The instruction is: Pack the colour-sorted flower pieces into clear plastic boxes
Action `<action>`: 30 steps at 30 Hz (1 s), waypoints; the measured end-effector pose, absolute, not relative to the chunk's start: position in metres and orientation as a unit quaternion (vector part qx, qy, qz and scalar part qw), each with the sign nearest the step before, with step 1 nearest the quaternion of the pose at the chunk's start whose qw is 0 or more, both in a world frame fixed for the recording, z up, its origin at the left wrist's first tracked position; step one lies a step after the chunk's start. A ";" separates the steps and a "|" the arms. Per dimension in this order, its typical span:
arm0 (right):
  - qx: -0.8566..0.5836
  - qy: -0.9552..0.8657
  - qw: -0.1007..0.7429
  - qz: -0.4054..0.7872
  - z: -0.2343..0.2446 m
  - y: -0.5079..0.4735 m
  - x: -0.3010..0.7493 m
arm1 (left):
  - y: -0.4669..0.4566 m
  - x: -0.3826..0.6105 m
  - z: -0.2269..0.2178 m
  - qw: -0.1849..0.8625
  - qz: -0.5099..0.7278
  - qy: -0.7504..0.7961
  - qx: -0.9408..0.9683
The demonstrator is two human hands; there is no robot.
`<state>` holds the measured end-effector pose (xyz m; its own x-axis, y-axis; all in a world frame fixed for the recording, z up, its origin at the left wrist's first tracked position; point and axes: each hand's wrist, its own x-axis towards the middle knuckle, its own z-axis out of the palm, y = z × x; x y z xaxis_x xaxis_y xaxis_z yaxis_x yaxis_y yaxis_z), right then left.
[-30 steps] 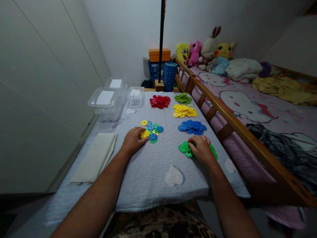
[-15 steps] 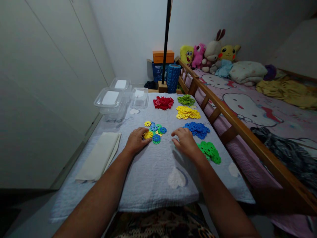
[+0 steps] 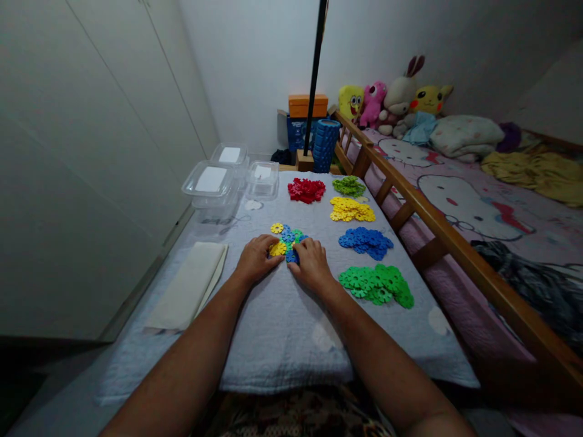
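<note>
In the middle of the cloth-covered table lies a small mixed cluster of flower-shaped plastic discs, with a lone yellow disc at its far edge. My left hand is at the cluster's left side, thumb and fingers curled round another yellow disc. From the right, my right hand closes over the cluster, its thumb and fingers about a blue disc. Green discs show between the hands. The right fingers hide part of the cluster.
Sorted disc piles lie to the right: green, blue, yellow, light green, with red at the back. Clear lidded boxes and folded cloth are left. A wooden bed rail borders the table.
My right hand has moved left from beside the blue pile onto the mixed cluster, and its fingers have closed in. My left hand stays at the yellow disc. The view has shifted slightly.
</note>
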<state>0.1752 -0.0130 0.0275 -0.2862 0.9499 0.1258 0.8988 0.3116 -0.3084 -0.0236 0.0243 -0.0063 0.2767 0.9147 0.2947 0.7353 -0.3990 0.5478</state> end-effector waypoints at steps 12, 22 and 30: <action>-0.652 -0.710 0.265 0.011 0.047 0.024 0.279 | 0.022 -0.022 -0.002 0.159 0.280 0.533 0.783; -0.759 -0.634 0.148 0.024 0.048 0.037 0.371 | 0.022 -0.022 -0.001 0.161 0.289 0.530 0.781; -0.790 -0.604 0.102 0.032 0.050 0.032 0.376 | 0.022 -0.022 0.000 0.161 0.276 0.530 0.785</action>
